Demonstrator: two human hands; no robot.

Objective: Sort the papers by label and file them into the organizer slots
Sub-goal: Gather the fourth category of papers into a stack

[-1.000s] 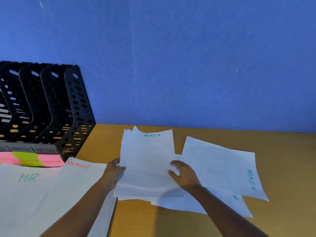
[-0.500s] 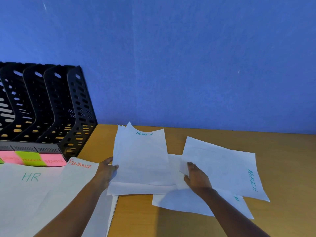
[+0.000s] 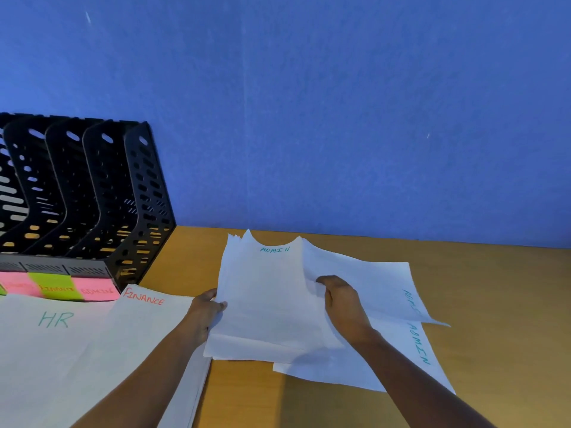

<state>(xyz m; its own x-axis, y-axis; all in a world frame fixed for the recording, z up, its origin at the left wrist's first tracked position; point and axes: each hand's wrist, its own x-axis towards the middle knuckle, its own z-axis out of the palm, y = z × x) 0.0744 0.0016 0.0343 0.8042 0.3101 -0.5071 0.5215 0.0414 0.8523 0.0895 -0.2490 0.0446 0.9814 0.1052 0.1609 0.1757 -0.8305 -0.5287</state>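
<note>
Head view
Left hand (image 3: 206,313): grips the left edge of the ADMIN stack (image 3: 265,298), thumb on top of the top sheet, fingers under it.
Right hand (image 3: 343,301): pinches the near-left corner of a loose ADMIN sheet (image 3: 367,285), which is lifted and curled against the right edge of the stack.
ADMIN stack: several white sheets, the top one marked ADMIN in teal at its far edge; it sits mid-bench, tilted up off the surface at the far end.
Lower ADMIN sheet (image 3: 417,356): lies flat on the bench (image 3: 500,304) under the right forearm, its label running along its right edge.
FINANCE pile (image 3: 145,329): white sheets with a red label, at the near-left part of the bench, just beside the left wrist.
HR pile (image 3: 46,335): teal label, left of the FINANCE pile and partly under it.
Organizer (image 3: 92,193): black perforated file rack with upright slots, at the far-left corner of the bench against the blue wall (image 3: 340,118).
Slot tags (image 3: 61,288): pink and green sticky notes along the organizer's front base, writing on them blurred.
</note>
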